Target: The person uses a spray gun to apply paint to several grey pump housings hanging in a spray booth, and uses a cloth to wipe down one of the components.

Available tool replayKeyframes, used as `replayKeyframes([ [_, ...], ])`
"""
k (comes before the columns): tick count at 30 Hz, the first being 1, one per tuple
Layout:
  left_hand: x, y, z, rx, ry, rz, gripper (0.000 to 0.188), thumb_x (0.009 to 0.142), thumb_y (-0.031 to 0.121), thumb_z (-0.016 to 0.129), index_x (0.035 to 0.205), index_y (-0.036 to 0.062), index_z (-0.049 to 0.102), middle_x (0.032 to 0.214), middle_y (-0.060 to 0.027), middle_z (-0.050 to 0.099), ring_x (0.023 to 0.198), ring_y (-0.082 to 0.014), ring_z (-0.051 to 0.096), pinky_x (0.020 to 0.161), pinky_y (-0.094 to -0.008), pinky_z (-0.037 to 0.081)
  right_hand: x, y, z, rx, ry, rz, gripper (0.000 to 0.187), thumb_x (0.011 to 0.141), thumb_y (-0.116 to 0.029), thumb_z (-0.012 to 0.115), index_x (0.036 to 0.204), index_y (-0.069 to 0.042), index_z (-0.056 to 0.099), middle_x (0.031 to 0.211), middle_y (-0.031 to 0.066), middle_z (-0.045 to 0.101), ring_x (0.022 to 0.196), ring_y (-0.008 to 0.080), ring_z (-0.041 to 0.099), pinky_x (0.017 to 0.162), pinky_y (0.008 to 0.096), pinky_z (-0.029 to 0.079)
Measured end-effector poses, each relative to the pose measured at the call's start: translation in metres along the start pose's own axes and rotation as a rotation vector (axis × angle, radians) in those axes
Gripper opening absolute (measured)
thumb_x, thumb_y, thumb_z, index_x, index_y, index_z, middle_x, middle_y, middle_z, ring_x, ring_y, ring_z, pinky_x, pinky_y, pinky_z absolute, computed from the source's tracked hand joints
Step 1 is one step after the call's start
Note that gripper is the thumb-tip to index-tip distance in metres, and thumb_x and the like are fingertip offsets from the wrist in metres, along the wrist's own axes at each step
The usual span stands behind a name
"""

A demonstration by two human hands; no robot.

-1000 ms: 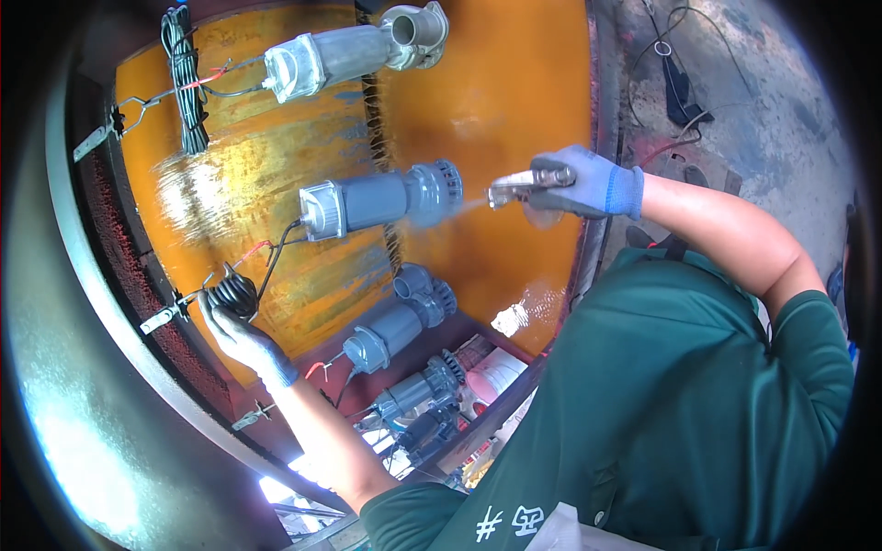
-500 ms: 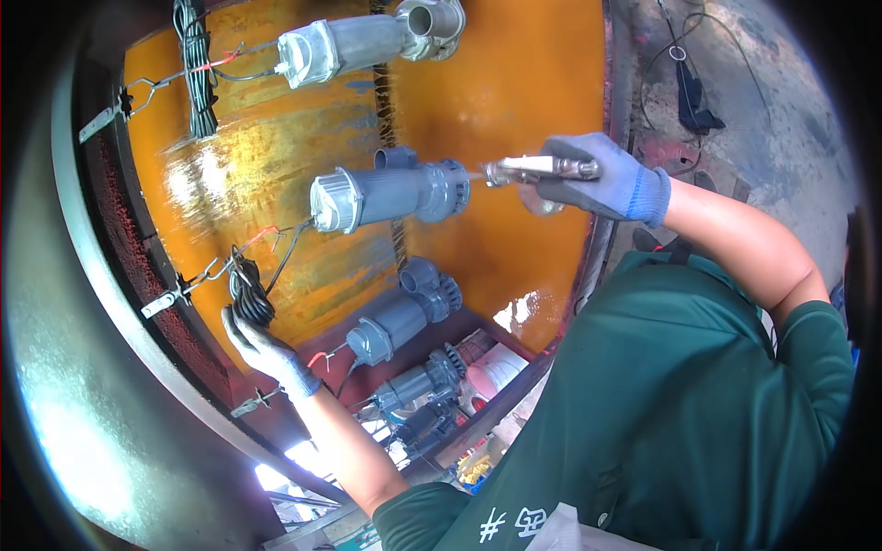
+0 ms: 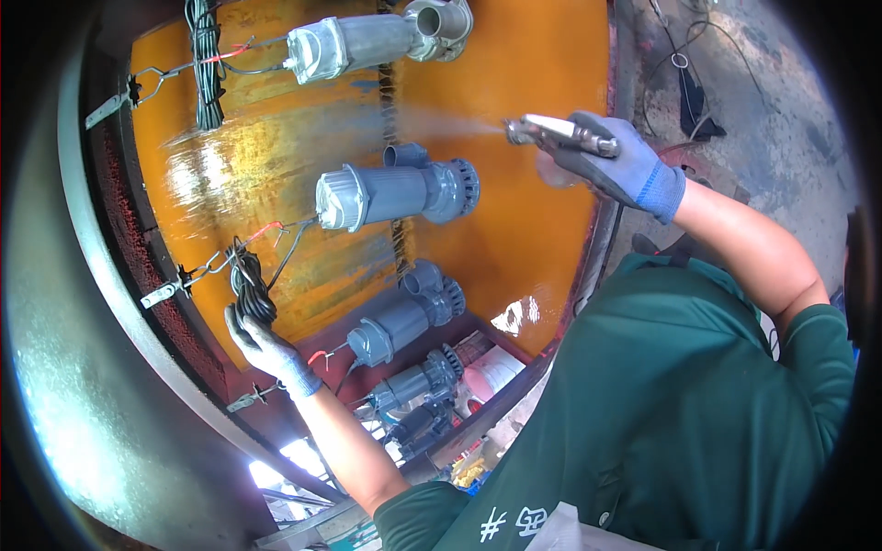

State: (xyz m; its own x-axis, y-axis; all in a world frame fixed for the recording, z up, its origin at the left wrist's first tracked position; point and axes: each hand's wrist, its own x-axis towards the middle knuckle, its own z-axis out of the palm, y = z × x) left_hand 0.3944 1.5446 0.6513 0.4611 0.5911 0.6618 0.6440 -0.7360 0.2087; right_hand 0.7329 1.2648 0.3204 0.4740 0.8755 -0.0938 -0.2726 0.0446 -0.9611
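Observation:
My right hand (image 3: 629, 165), in a grey-blue glove, grips a metal spray gun (image 3: 560, 131) with a translucent cup below it. A fan of mist leaves its nozzle leftward, passing beyond the far side of a grey submersible pump (image 3: 395, 193). That pump hangs sideways, its left end still paler than its body. Down at the left, my gloved left hand (image 3: 265, 352) holds the lower end of a coiled black cable (image 3: 250, 289); part of the grip is hidden. The cable runs to the pump's left end, beside a hook and a red tie.
A paler silver pump (image 3: 354, 46) hangs farther away with its own cable bundle (image 3: 204, 64). Nearer hang more grey pumps (image 3: 395, 329). Behind them stands an orange paint-coated panel (image 3: 514, 248). A curved metal rail (image 3: 101, 243) carries hooks on the left. A hose (image 3: 726, 55) lies on the floor.
My right hand has moved the spray gun farther away and slightly right. The mist now spreads past the pump's far side instead of meeting its right end. My left hand stays at the cable.

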Motion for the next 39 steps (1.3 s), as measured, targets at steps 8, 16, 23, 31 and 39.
replayKeyframes([
  [8,-0.007,-0.012,-0.005,-0.085,0.018,-0.028,0.049,0.108,0.023,0.053,0.147,-0.0063,0.048,0.143,-0.0151,0.056,0.124,-0.0222,0.057,0.108,-0.0356,0.044,0.008,-0.002,-0.003,-0.380,-0.062,-0.053,0.030,0.092,-0.032,0.071,0.099,-0.003,0.065,0.078,0.0126,0.071,0.076,0.0297,0.073,0.072,0.0413,0.056],
  [16,-0.015,-0.024,-0.014,0.020,0.008,-0.042,0.053,0.109,0.027,0.052,0.149,-0.0061,0.045,0.146,-0.0169,0.053,0.128,-0.0252,0.054,0.111,-0.0379,0.043,0.005,-0.017,0.005,-0.552,-0.571,-0.033,0.025,0.088,-0.027,0.074,0.099,-0.006,0.067,0.085,0.0178,0.071,0.084,0.0377,0.071,0.075,0.0455,0.055],
  [23,-0.020,-0.028,-0.011,-0.031,0.021,-0.049,0.056,0.108,0.029,0.055,0.150,-0.0061,0.043,0.149,-0.0185,0.051,0.132,-0.0269,0.052,0.113,-0.0397,0.041,0.030,-0.014,0.010,-0.399,-0.162,-0.031,0.024,0.090,-0.026,0.071,0.099,-0.005,0.065,0.079,0.0154,0.070,0.076,0.0314,0.072,0.069,0.0415,0.054],
  [31,-0.018,-0.040,-0.016,0.048,0.021,-0.011,0.047,0.106,0.017,0.051,0.145,-0.0088,0.046,0.144,-0.0224,0.054,0.131,-0.0299,0.055,0.111,-0.0400,0.043,0.034,-0.056,0.012,-0.270,-0.252,-0.231,0.026,0.091,-0.027,0.073,0.100,-0.004,0.066,0.083,0.0114,0.072,0.077,0.0234,0.072,0.075,0.0356,0.055],
  [39,0.000,-0.062,-0.021,0.256,0.114,0.039,0.034,0.101,0.017,0.062,0.126,-0.0057,0.062,0.123,-0.0206,0.066,0.114,-0.0298,0.064,0.103,-0.0394,0.047,0.048,-0.175,0.007,-0.820,-0.469,-0.167,0.024,0.093,-0.024,0.069,0.107,-0.004,0.067,0.076,0.0092,0.069,0.076,0.0206,0.071,0.073,0.0345,0.055],
])
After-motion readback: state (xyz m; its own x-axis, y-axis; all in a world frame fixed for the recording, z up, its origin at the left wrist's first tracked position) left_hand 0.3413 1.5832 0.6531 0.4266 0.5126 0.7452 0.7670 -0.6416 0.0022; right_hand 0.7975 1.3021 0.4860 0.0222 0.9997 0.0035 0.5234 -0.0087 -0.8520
